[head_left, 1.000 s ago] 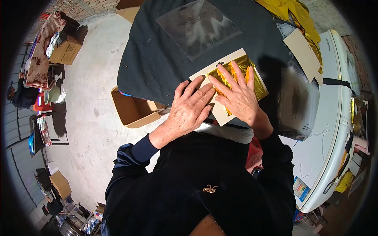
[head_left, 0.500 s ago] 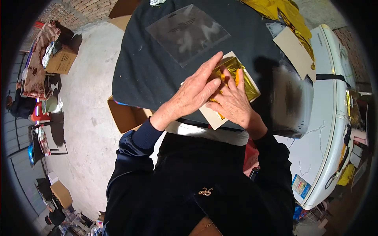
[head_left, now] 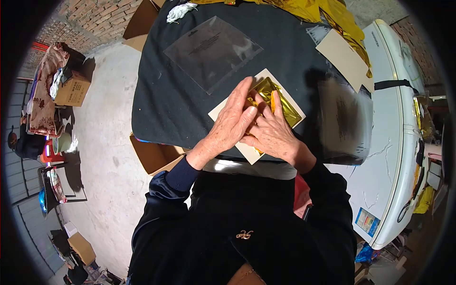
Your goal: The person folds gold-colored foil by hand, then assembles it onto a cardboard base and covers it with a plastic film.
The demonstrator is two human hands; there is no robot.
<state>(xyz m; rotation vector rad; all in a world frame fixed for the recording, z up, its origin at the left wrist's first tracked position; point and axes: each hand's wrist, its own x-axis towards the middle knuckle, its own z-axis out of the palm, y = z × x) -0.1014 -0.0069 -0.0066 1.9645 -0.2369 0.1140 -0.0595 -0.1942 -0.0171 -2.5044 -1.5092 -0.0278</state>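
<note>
On the dark cloth-covered table (head_left: 156,97), a pale cardboard square (head_left: 213,113) lies turned on its corner with shiny gold foil (head_left: 290,110) on top. My left hand (head_left: 229,121) rests over the left side of the foil, its fingers stretched out and close together. Beside it my right hand (head_left: 274,135) presses on the foil with its fingers spread. The two hands meet near the middle of the cardboard and cover much of the foil. Whether any foil is pinched beneath them is hidden.
A clear plastic bag (head_left: 213,52) lies flat beyond my hands. At the right are cardboard pieces (head_left: 346,59), a stack of clear bags (head_left: 344,126) and gold foil sheets (head_left: 327,12). A white appliance (head_left: 384,175) stands beside the table; an open cardboard box (head_left: 154,154) sits at the left edge.
The camera view has shifted slightly. The hands stay on the foil; the fingers of my left hand have drawn back a little toward me, showing more cardboard at the top.
</note>
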